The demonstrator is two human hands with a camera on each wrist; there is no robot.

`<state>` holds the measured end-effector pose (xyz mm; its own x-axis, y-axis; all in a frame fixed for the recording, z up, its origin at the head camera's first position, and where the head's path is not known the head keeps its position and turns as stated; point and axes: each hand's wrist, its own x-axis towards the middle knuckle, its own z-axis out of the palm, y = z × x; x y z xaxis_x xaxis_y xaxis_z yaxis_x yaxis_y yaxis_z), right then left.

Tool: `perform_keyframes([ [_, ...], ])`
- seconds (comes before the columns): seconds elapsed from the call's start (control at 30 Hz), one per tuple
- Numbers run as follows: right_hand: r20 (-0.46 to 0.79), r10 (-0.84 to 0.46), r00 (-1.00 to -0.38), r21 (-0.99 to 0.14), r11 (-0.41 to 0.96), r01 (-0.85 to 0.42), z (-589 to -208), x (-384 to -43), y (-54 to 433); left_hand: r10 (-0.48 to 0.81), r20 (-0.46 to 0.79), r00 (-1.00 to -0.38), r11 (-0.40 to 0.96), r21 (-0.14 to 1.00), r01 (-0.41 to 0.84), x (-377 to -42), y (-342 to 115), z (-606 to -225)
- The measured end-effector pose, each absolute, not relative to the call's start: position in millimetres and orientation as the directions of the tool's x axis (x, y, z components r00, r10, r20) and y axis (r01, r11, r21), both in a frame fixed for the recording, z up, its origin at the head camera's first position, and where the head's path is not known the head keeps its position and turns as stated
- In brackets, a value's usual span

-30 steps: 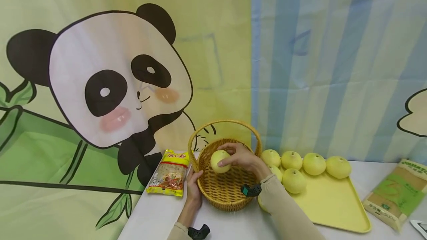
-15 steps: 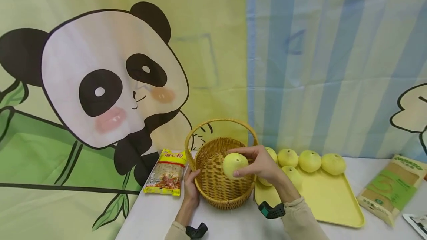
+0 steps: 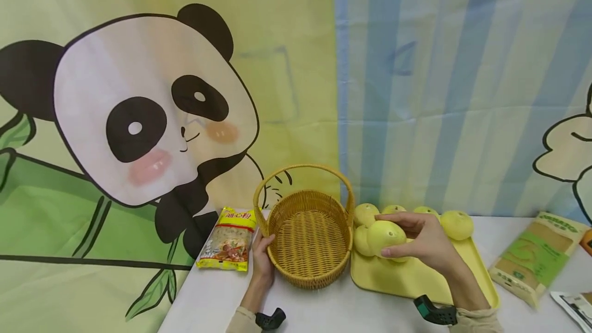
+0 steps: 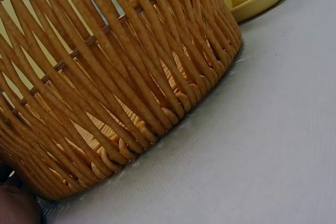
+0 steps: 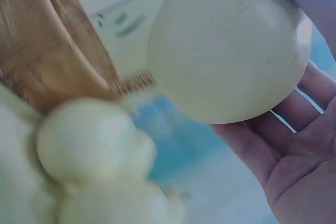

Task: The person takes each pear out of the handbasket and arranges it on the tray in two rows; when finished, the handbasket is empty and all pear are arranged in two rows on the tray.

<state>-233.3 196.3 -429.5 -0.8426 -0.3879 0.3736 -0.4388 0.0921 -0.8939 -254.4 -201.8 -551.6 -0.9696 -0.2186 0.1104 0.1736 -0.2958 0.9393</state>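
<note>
My right hand (image 3: 427,235) holds a round pale-yellow fruit (image 3: 386,238) between thumb and fingers, above the left part of the yellow tray (image 3: 393,281). In the right wrist view, this fruit (image 5: 226,51) is smooth with a few dark specks, and the palm faces it. My left hand (image 3: 263,258) grips the left side of a brown wicker basket (image 3: 305,282), thumb over the rim. The basket stands upright on the table, its woven floor visible and its hooped handle raised. More yellow fruits (image 3: 457,225) sit along the tray's back and left, partly hidden by the right hand.
A yellow-and-red food packet (image 3: 228,240) lies left of the basket. Right of the tray lies a green-and-tan packet (image 3: 532,258), with a white packet (image 3: 575,312) at the table's right edge. A panda-print curtain (image 3: 162,107) hangs behind the table.
My right hand has carried the fruit from over the basket rightwards to over the tray. My left hand keeps its grip on the basket. The head view has shifted slightly right.
</note>
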Motion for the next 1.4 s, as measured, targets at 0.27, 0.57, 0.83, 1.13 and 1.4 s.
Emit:
perform_keyframes([
  [0.27, 0.340, -0.250, -0.906, -0.863, 0.300, -0.407, -432.9, -228.1, 246.6, -0.219, 0.093, -0.971, -0.298, 0.942, 0.157, -258.0, -200.3, -551.1],
  [0.57, 0.231, -0.177, -0.957, -0.867, 0.408, -0.285, -450.2, -235.4, 274.7, -0.239, 0.084, -0.967, -0.289, 0.945, 0.154, -255.3, -201.3, -552.8],
  [0.83, 0.121, -0.123, -0.985, -0.821, 0.545, -0.169, -467.9, -241.2, 286.9, -0.237, 0.063, -0.969, -0.287, 0.949, 0.132, -252.0, -205.6, -554.9],
  [1.13, 0.122, -0.093, -0.988, -0.764, 0.626, -0.153, -479.9, -247.2, 290.8, -0.231, 0.070, -0.971, -0.277, 0.951, 0.134, -253.5, -205.3, -553.3],
  [1.4, 0.110, -0.065, -0.992, -0.778, 0.615, -0.127, -490.8, -246.4, 293.2, -0.216, 0.089, -0.972, -0.270, 0.952, 0.147, -254.5, -204.0, -552.8],
])
